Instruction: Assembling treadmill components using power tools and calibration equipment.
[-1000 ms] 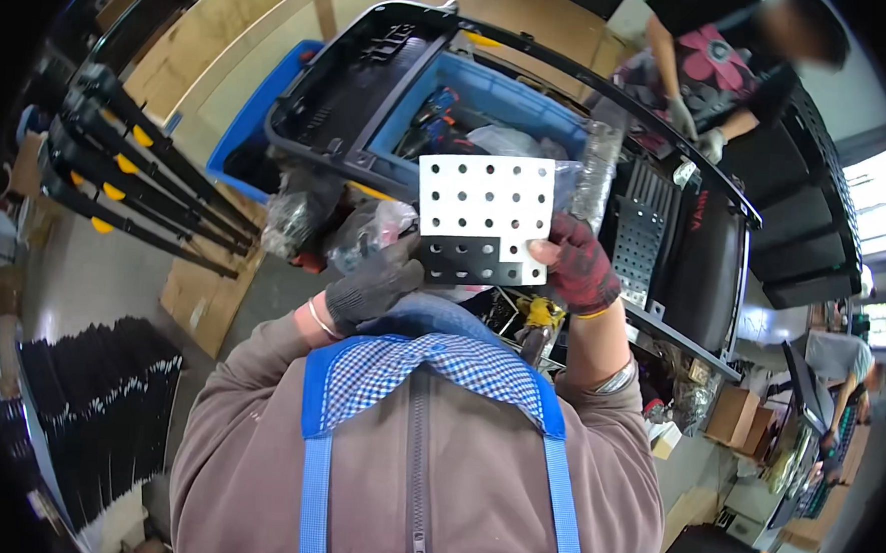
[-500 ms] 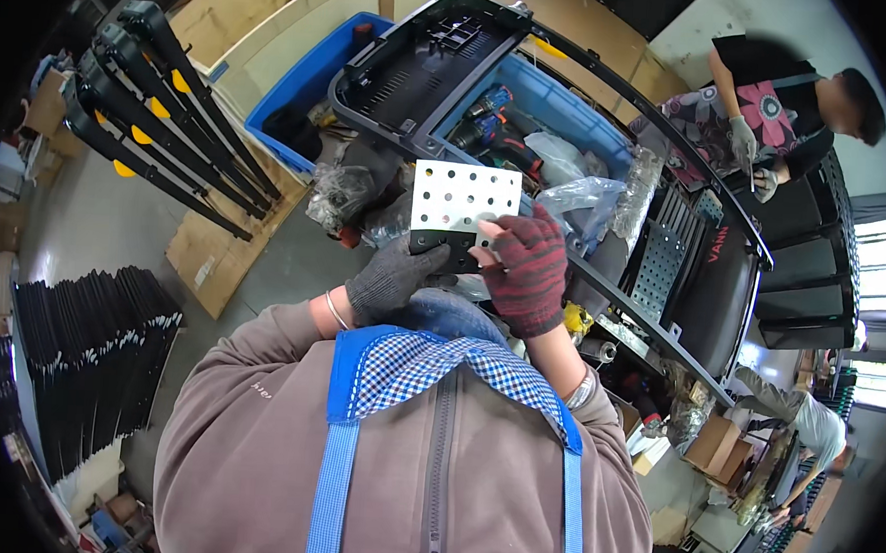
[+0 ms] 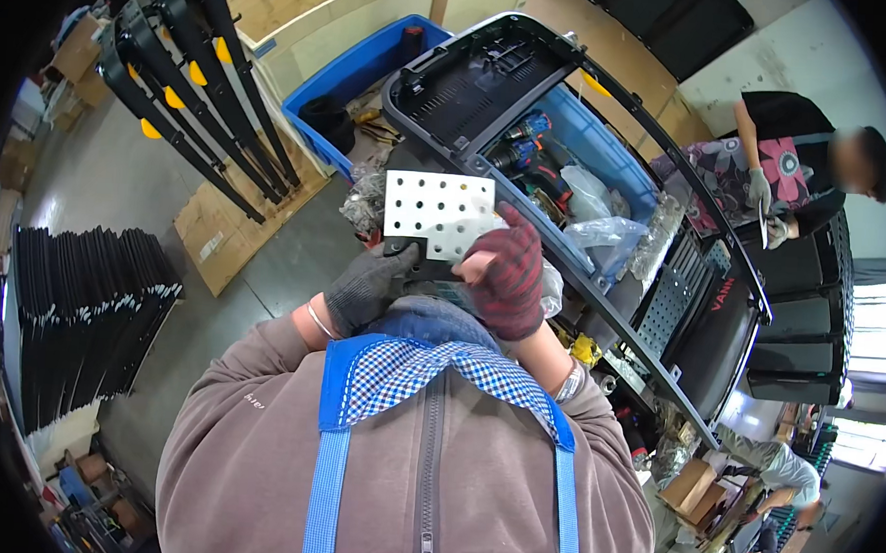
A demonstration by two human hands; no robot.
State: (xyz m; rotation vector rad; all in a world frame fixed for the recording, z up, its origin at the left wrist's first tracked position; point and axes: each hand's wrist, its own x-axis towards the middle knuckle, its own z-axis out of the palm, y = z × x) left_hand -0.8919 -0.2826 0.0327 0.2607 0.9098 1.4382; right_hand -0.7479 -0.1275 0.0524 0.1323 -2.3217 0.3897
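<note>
Just past the checked bib (image 3: 449,354), out in front of the person, is a white perforated sheet (image 3: 431,216) with a black lower-left corner (image 3: 407,243). Left hand (image 3: 367,288), gloved in dark grey knit, has that corner pinched, thumb on top. Right hand (image 3: 508,280), gloved in red and black, is half curled by the lower-right edge; honestly can't tell if it's gripping. Beyond, a blue plastic crate (image 3: 625,151) holds power tools (image 3: 531,131) and clear plastic bags (image 3: 605,235).
</note>
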